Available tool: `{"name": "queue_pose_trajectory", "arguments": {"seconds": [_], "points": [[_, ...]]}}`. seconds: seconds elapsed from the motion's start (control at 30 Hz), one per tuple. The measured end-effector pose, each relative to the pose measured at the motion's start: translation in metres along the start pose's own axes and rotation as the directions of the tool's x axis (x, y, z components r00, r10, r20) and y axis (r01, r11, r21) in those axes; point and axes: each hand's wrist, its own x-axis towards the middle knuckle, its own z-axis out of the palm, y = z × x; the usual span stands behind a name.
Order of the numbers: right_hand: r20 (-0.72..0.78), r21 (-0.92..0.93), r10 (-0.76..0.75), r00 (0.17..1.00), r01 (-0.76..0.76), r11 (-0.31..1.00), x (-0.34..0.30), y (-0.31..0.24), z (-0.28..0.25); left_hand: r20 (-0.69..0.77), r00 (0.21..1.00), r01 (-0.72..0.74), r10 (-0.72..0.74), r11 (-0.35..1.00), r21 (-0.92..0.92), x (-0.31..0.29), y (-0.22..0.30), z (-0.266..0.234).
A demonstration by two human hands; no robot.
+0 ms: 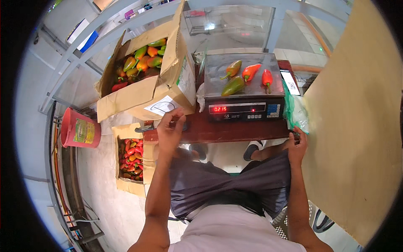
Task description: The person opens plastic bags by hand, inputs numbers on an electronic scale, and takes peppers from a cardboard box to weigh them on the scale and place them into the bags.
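Observation:
My left hand [171,130] is raised over the table's front edge, beside the big cardboard box. Its fingers are curled toward the thumb; anything between them is hidden. At the table's right corner my right hand [297,145] pinches the lower edge of a clear and green plastic bag [296,110]. Between the hands stands a digital scale [245,110] with a lit red display. Several chili peppers lie apart on its metal plate, among them a green pepper [233,86] and a red pepper [267,78]. A dark handle-like object [145,128] lies left of my left hand.
An open cardboard box [130,98] of green, orange and red peppers stands at the left. Below it, a smaller box [124,185] holds mostly red peppers. A pink bucket [88,130] is farther left. A tan panel [357,138] bounds the right side; a phone-like object [289,82] lies beside the scale.

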Motion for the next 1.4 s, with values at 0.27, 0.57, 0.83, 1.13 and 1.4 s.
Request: {"name": "queue_pose_trajectory", "arguments": {"seconds": [0.27, 0.57, 0.83, 1.13, 1.4], "points": [[0.008, -0.035, 0.043, 0.999, -0.043, 0.998, 0.003, 0.011, -0.005, 0.208, 0.975, -0.117, 0.076, 0.974, 0.193, 0.035, 0.018, 0.083], [0.046, 0.0, 0.068, 0.997, -0.068, 0.998, -0.004, 0.013, -0.004, 0.425, 0.902, -0.354, 0.077, 0.695, 0.626, 0.09, 0.021, 0.174], [0.04, -0.006, 0.07, 0.997, -0.069, 0.998, -0.003, 0.003, -0.005, 0.16, 0.814, -0.58, 0.558, 0.769, 0.267, 0.063, 0.185, -0.014], [0.276, 0.548, -0.32, 0.906, 0.125, 0.827, 0.025, -0.184, 0.127, -0.188, 0.859, -0.382, 0.477, 0.84, 0.386, 0.192, 0.108, -0.246], [0.386, 0.76, -0.477, 0.789, 0.021, 0.65, 0.065, -0.29, 0.267, -0.407, 0.827, 0.373, -0.389, 0.92, -0.12, 0.107, -0.205, -0.398]]}}
